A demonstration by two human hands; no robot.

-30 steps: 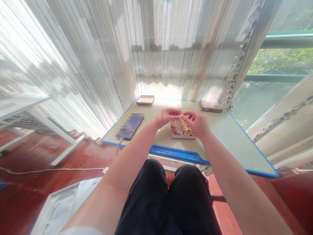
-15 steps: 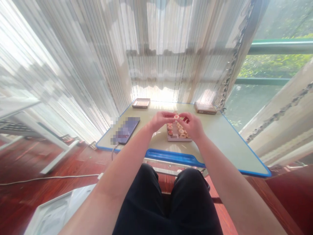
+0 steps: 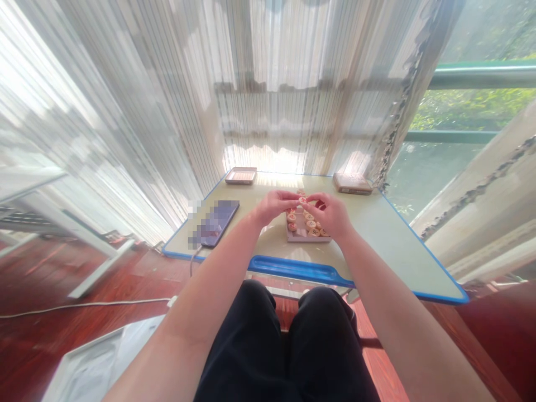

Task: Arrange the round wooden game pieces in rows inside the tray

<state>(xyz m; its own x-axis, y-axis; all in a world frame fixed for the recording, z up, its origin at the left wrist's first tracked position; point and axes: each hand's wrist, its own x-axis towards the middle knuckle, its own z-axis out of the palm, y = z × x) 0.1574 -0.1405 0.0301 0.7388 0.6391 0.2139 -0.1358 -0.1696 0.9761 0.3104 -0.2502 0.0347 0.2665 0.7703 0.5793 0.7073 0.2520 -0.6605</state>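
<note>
A round Chinese chess piece [image 3: 302, 200] with a red character is pinched between the fingertips of my left hand [image 3: 277, 206] and my right hand [image 3: 329, 213]. Both hands are closed on it, just above a shallow box [image 3: 307, 239]. Several more Chinese chess pieces [image 3: 311, 225] lie in this box, some marked red on the left, others dark on the right. My hands hide the far part of the box. Another piece [image 3: 301, 191] shows just beyond my fingertips.
The pale table [image 3: 381, 240] has a blue rim. A phone [image 3: 220, 223] with a cable lies on the left. At the back are a shallow tray [image 3: 241, 181] on the left and a flat box [image 3: 352, 183] on the right. Curtains [image 3: 276, 111] hang behind.
The chess piece between my fingertips has tilted slightly, and my fingers have shifted a little around it. The camera view has moved slightly. The boxes and phone stay in place.
</note>
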